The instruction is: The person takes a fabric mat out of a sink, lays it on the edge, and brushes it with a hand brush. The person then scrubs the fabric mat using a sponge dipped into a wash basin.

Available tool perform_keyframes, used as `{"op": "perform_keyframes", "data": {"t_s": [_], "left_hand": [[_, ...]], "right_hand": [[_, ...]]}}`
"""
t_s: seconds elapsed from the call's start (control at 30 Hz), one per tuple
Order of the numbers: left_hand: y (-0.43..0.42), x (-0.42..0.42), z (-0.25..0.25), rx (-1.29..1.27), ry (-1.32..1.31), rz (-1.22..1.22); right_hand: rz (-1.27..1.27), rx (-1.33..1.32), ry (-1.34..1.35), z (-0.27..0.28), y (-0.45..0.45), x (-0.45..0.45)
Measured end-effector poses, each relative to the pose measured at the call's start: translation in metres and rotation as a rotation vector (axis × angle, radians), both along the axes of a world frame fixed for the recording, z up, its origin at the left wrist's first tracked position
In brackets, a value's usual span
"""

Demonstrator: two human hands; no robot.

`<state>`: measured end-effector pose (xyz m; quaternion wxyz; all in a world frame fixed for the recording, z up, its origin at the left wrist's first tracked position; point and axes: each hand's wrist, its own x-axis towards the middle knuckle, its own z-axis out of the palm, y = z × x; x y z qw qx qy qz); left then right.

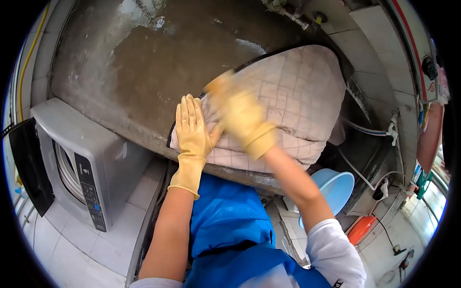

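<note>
Right now my left hand [192,129] is lying open in its yellow rubber glove, palm down, its fingers together and pointing toward the far edge, and it is pressing on the pale pink quilted cover [297,91]. The cover is spreading over the right part of the wet concrete slab [144,81], reaching its near edge. My right hand [245,113], gloved too, is blurring just beside the left one, over the cover; it seems to be gripping an orange-brown object [218,89], though I can't tell exactly how the fingers are closing. Off the slab's near edge, to the left, a grey washing machine [115,139] is standing with its dark door [31,165] hanging open. On the right, my forearm is partly blocking a light blue basin [341,185], and an orange-red object [361,230] is lying beyond it. A thin hose [365,128] is running past the slab's right side.
</note>
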<state>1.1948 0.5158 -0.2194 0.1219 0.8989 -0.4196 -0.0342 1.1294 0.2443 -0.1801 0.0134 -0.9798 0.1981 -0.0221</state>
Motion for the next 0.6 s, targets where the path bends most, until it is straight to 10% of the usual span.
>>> {"op": "perform_keyframes", "data": {"t_s": [0.6], "left_hand": [[-0.006, -0.002, 0.014, 0.068, 0.077, -0.021]], "right_hand": [[-0.246, -0.080, 0.080, -0.003, -0.079, -0.010]]}}
